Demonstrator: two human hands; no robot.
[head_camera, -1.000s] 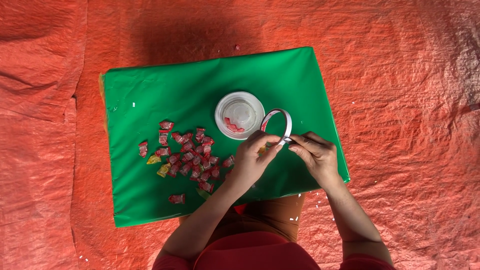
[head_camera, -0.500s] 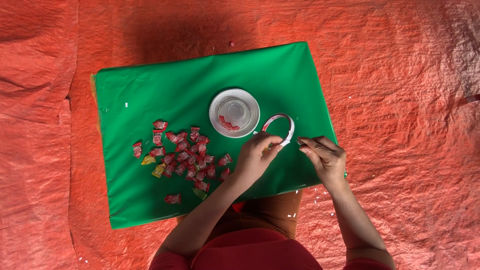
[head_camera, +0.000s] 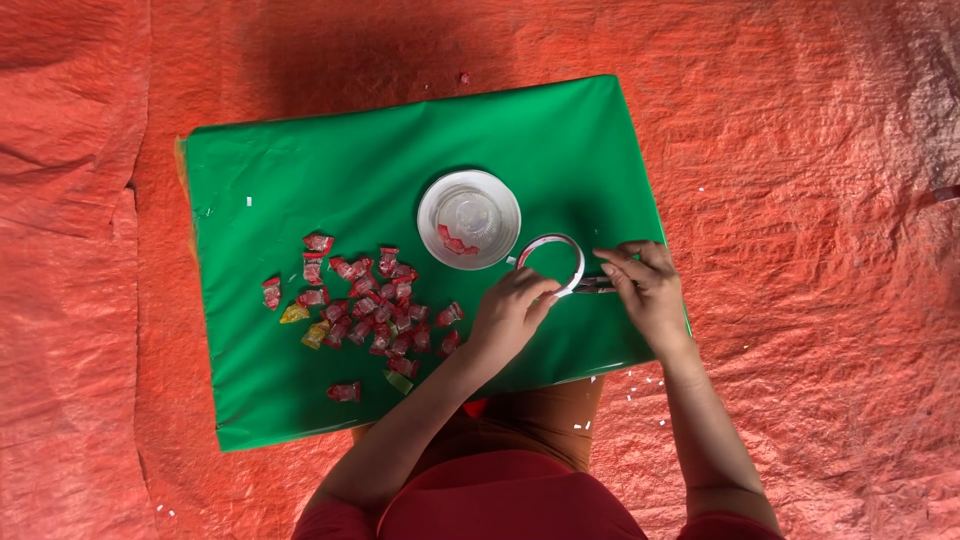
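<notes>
Our left hand (head_camera: 512, 310) pinches the tape roll (head_camera: 551, 265); our right hand (head_camera: 645, 290) grips its pulled end. We should keep it taut, clear of the bowl (head_camera: 430, 215) at far left.

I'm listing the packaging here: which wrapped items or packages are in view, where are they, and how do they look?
Wrapped candies: heap left of the left hand, small, mostly red, a few yellow or green.
Candies in the white container: a few red ones.
No signs or screens.
</notes>
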